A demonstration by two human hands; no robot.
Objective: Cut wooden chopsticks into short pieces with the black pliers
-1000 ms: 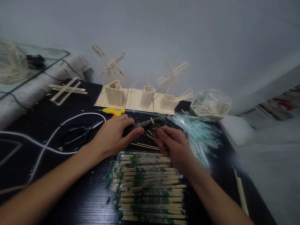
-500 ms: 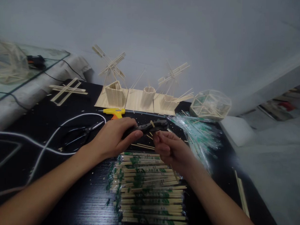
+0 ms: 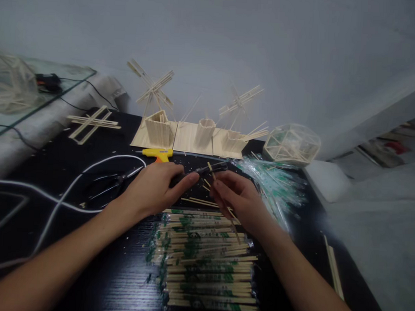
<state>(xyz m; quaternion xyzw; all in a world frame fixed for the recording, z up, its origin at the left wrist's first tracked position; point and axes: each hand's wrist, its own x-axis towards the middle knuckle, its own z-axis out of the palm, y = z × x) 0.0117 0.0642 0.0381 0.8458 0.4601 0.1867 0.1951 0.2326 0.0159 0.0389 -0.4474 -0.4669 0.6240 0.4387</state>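
Note:
My left hand (image 3: 161, 183) is closed around a long dark hand tool (image 3: 210, 168) that points right; blur and dim light hide its exact kind. A thin wooden chopstick (image 3: 236, 232) is pinched in my right hand (image 3: 238, 196). Its upper end crosses the tool near the tip, and its lower end slants down past my palm. Below both hands lie rows of wrapped chopsticks (image 3: 209, 277) in clear and green film. Short cut sticks (image 3: 206, 185) and several loose sticks (image 3: 200, 201) rest on the black table between and behind my hands.
A yellow glue gun (image 3: 157, 153), black-handled scissors (image 3: 108, 185) and a white cable (image 3: 59, 201) lie left. Stick models on wooden boards (image 3: 185, 143) line the wall, beside a faceted stick frame (image 3: 292, 144). Empty wrappers (image 3: 278, 190) pile up right. A stick cross (image 3: 94, 124) lies back left.
My right hand has turned, and the chopstick now shows more fully, slanting from the tool down past my palm. The dark tool has tilted and looks slimmer. My left hand has barely moved.

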